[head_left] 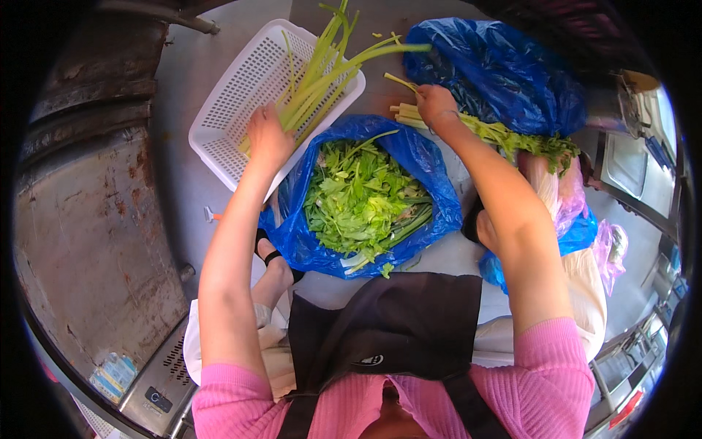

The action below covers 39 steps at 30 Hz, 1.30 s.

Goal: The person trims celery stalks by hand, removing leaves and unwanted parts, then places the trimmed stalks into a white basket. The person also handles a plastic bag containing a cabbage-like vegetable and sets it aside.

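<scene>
My left hand [269, 134] is inside a white perforated plastic basket [211, 129], its fingers closed around trimmed celery stalks [312, 99]. These stalks lean over the basket's far right rim. A thin pale celery stalk [402, 81] is pinched in my right hand [437, 107]. Just below that hand, a bunch of leafy celery [493, 131] lies with its cut ends to the left. Between my arms, an open blue plastic bag [439, 203] holds a heap of celery leaves [356, 197] and some thin green stalks.
A second blue plastic bag [493, 71] lies at the far right, behind the celery bunch. Pink plastic bags [573, 195] are beside my right leg. A rusty metal panel [93, 241] stands on the left. An orange-handled peeler [211, 215] lies on the floor near the basket.
</scene>
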Available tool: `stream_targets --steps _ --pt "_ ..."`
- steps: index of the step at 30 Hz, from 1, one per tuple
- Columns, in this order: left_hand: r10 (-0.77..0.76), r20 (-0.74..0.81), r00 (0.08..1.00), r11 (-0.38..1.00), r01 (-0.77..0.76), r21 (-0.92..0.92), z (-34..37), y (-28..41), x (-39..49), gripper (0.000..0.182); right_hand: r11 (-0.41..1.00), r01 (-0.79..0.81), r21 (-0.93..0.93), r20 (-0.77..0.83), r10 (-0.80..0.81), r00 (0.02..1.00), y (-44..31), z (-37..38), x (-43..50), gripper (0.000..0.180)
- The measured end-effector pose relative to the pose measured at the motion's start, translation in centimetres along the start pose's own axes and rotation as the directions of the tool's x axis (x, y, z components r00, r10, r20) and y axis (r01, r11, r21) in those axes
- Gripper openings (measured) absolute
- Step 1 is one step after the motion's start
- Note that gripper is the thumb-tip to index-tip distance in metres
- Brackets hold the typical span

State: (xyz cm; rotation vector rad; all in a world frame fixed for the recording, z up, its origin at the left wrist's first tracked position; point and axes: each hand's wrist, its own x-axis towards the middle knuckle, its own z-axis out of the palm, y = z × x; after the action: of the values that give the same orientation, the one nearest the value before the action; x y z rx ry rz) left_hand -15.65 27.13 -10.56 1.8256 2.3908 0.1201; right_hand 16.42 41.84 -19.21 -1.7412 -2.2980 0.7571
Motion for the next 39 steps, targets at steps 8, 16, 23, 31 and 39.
stream_targets --steps 8,16,23,31,39 --pt "0.293 0.222 0.930 0.933 -0.227 -0.281 -9.9 5.0 -6.7 0.053 0.944 -0.252 -0.211 0.170 0.290 0.942 -0.7 5.0 2.5 0.031" --pt "0.537 -0.064 0.841 0.810 -0.535 -0.242 -10.7 11.1 -5.9 0.053 0.968 0.238 -0.073 0.061 -0.234 0.970 -3.3 -2.8 -4.2 0.016" --pt "0.577 0.069 0.814 0.808 -0.581 0.092 -8.9 15.1 -6.8 0.034 0.739 0.672 0.047 -0.116 -0.664 0.739 -9.0 -8.8 -13.5 0.021" --pt "0.320 0.276 0.906 0.941 -0.271 -0.204 -11.2 14.3 -10.5 0.008 0.818 0.569 0.077 -0.038 -0.568 0.822 -13.0 -8.7 -16.9 0.014" --pt "0.320 0.224 0.920 0.942 -0.285 -0.177 -13.9 12.3 -11.5 0.006 0.316 -0.581 0.750 0.639 -0.121 0.760 -16.3 -9.7 -16.7 0.024"
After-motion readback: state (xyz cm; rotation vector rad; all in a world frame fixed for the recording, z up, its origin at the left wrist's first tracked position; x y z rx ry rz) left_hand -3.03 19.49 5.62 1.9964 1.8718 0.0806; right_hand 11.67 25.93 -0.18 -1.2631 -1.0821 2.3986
